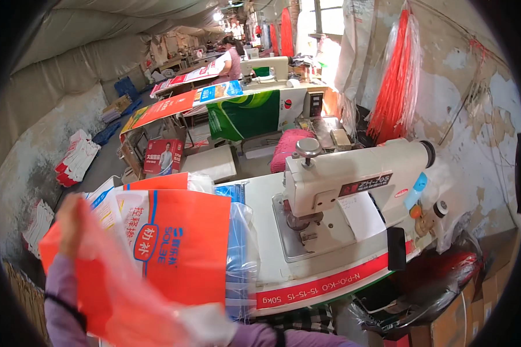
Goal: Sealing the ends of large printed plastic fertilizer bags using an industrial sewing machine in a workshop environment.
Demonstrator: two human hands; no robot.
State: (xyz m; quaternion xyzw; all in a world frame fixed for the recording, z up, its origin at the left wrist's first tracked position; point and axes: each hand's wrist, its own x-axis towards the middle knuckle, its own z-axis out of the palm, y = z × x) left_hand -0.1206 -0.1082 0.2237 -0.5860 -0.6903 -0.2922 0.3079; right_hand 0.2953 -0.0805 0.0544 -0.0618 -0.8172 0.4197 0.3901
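Fingers of my left hand point(69, 222) close on the orange bag point(174, 254), left of the sewing machine point(353, 179); the bag hides my right hand, grip untellable.

**Bags crowding the left, machine blocking the right**

A stack of orange bags point(174, 243) is filling the table's point(266, 231) left half, with a clear plastic liner point(240, 260) bulging beside it. The sewing machine point(353, 179) is standing across the right. Between them a narrow bare strip is lying open. A phone point(396, 247) is sitting at the front edge.
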